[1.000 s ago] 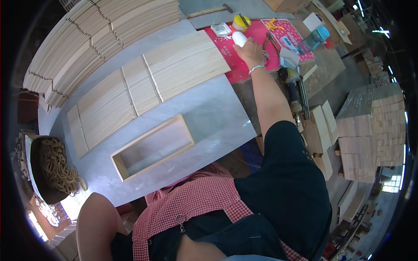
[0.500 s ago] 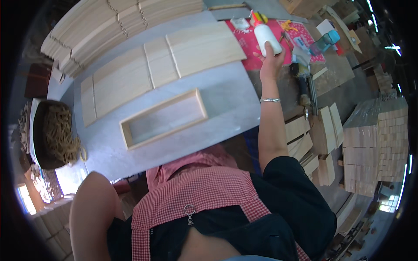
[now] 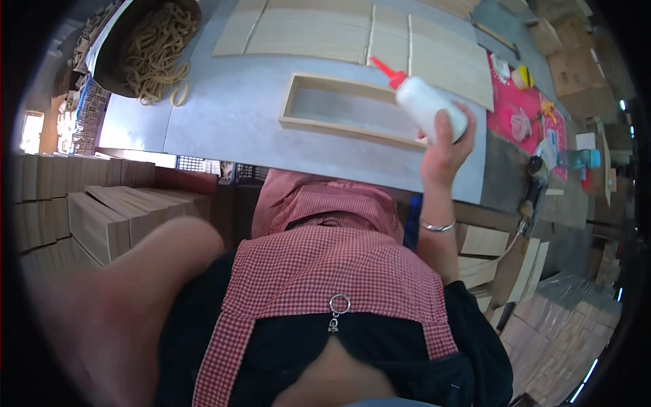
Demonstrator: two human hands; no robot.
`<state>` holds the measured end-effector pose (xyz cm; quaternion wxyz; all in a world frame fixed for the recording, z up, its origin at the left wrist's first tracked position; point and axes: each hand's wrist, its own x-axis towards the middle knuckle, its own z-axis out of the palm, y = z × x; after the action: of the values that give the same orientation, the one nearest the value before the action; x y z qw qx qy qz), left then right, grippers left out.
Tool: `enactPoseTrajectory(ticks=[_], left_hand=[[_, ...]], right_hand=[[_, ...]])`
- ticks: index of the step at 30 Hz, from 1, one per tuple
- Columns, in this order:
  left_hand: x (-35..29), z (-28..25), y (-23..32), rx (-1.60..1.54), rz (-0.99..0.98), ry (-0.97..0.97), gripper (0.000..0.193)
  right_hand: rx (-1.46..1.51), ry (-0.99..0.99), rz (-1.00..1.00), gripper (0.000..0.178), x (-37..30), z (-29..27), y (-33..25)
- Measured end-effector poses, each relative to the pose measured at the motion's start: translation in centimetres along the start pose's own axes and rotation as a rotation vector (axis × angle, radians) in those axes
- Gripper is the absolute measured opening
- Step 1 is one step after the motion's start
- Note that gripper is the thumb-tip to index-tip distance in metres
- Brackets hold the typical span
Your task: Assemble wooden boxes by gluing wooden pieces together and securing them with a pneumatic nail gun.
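Nearest is the person's red-and-white checked cloth apron [image 3: 339,271], a metal ring and clip hanging at its upper edge. The bare left arm [image 3: 183,244] bends at the lower left and blurs toward the rim; the left hand does not show, so whether it is open or closed cannot be told. Left of the apron, long pale wooden pieces [image 3: 102,224] lie stacked below table level.

The right hand [image 3: 449,141], with a silver bracelet [image 3: 437,227] at its wrist, is closed around the lower part of a white plastic squeeze bottle with a red pointed nozzle [image 3: 422,100]. The bottle is held tilted, nozzle toward the upper left, and covers part of the right end of a shallow rectangular frame of pale wood [image 3: 339,131].

The frame lies on a smooth grey surface [image 3: 224,132]. Beyond it lie flat pale wooden panels [image 3: 308,30], set side by side with narrow gaps. At the far left, a dark tub [image 3: 116,62] holds a heap of tan loops [image 3: 159,54].

To the right, a dark power tool [image 3: 538,169] lies near a pinkish-red mat [image 3: 503,102], which carries a yellow round container [image 3: 522,78]. A wooden-handled hammer [image 3: 497,37] rests farther back.
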<state>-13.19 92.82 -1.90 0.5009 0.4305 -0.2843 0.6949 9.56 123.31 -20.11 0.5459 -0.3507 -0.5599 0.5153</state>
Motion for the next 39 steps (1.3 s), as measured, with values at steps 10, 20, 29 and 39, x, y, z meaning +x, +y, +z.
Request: enactPoseTrajectory(ticks=[10, 20, 29, 39], left_hand=[[-7.0, -21.2, -15.7, 0.669, -0.539, 1.165, 0.058], [-3.7, -23.4, -14.4, 1.533, -1.064, 0.858, 0.049], [-2.3, -24.3, -16.1, 2.192, -1.301, 0.515, 0.058], [-2.1, -26.2, -18.3, 1.978, -1.514, 0.506, 0.064]], right_hand=[[0.155, -0.383, -0.112, 0.054, -4.9, 4.6, -0.6], [-1.655, 0.144, -0.313, 0.058, 24.3, -29.0, 9.1], [-0.832, 0.0, 0.052, 0.033, 21.4, -22.5, 7.8], [-0.335, -0.255, -0.088, 0.031, 10.8, -7.0, 0.4]])
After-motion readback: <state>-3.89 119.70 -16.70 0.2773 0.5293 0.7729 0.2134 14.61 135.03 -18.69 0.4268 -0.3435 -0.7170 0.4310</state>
